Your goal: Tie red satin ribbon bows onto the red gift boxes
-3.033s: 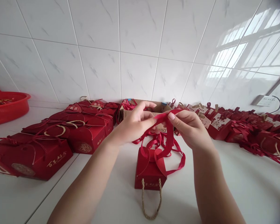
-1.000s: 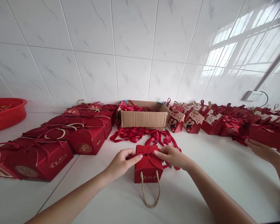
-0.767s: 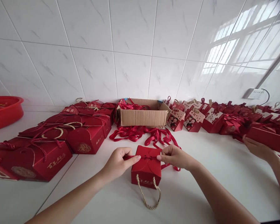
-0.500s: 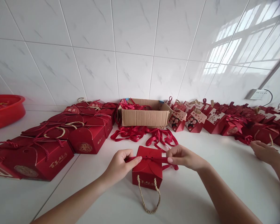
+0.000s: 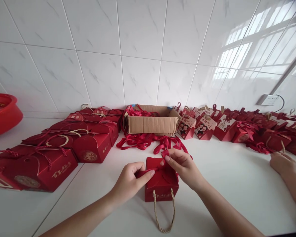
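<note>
A small red gift box [image 5: 162, 192] stands on the white table at the centre, its petal flaps folded over the top and a twisted cord handle [image 5: 164, 228] hanging down its near side. My left hand [image 5: 135, 176] pinches a red ribbon at the left of the box top, thumb resting over the flaps. Above the right back part of the lid, my right hand [image 5: 181, 164] holds the ribbon's other part [image 5: 165, 153] in a raised loop between thumb and fingers. My fingers partly hide the middle of the ribbon.
Behind the box lie loose red ribbons [image 5: 138, 142] and a cardboard box [image 5: 151, 125] holding more. Red boxes [image 5: 56, 169] fill the left; small decorated boxes [image 5: 204, 128] line the right. A red basin [image 5: 7, 115] is far left. Another person's hand [image 5: 283, 163] is at the right edge.
My right hand has moved left and up, lifting the ribbon into a loop. The gift box has shifted slightly right. My left hand keeps its pinch, a little further right.
</note>
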